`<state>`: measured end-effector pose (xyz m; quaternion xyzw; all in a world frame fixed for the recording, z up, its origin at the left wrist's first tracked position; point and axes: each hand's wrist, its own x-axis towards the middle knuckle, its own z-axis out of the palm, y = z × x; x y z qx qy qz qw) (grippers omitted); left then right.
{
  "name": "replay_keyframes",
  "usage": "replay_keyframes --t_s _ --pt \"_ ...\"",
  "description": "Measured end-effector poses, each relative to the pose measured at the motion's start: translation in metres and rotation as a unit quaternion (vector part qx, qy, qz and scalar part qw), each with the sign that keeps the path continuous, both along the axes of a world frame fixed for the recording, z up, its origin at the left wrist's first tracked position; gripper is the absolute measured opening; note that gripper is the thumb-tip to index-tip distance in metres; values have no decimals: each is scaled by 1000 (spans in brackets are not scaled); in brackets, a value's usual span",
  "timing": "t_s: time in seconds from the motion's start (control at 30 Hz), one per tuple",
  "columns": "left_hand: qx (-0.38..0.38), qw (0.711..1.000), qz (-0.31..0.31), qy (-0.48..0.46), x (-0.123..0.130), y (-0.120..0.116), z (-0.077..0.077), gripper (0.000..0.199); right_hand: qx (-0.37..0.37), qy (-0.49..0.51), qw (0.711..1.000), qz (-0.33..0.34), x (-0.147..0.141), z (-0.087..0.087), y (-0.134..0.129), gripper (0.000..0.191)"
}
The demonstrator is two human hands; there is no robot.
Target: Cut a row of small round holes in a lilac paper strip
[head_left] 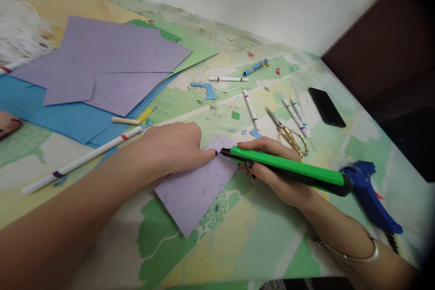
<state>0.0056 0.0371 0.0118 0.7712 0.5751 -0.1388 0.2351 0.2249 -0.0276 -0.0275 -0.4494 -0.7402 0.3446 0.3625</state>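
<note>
A small purple sheet (200, 190) lies on the patterned tablecloth, its near corner toward me. My left hand (173, 147) presses on its upper left part, the thumb tip on the paper and the other fingers curled out of sight beneath the hand. In my right hand (272, 167) is a green and black utility knife (288, 165), gripped near its front end. The knife's dark tip meets the paper right beside my left thumb; the blade itself is too small to make out. Gold-handled scissors (288, 133) lie just beyond my right hand.
Larger purple sheets (112, 50) overlap blue (57, 113) and green sheets at the left. A long white stick (84, 158) lies by my left forearm. Several markers (251, 108) and paper scraps are scattered ahead. A black phone (326, 107) and a blue glue gun (372, 199) are at the right.
</note>
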Motion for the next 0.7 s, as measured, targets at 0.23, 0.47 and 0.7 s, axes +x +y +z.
replay_keyframes --t_s 0.23,0.47,0.7 --pt "-102 994 21 -39 2 9 2 52 33 -16 999 8 -5 5 -1 30" --pt "-158 984 45 -67 1 13 4 51 33 -27 999 -9 -4 3 -2 30" --pt "-174 980 46 -83 -1 14 1 51 47 -33 998 -9 -6 4 -2 32"
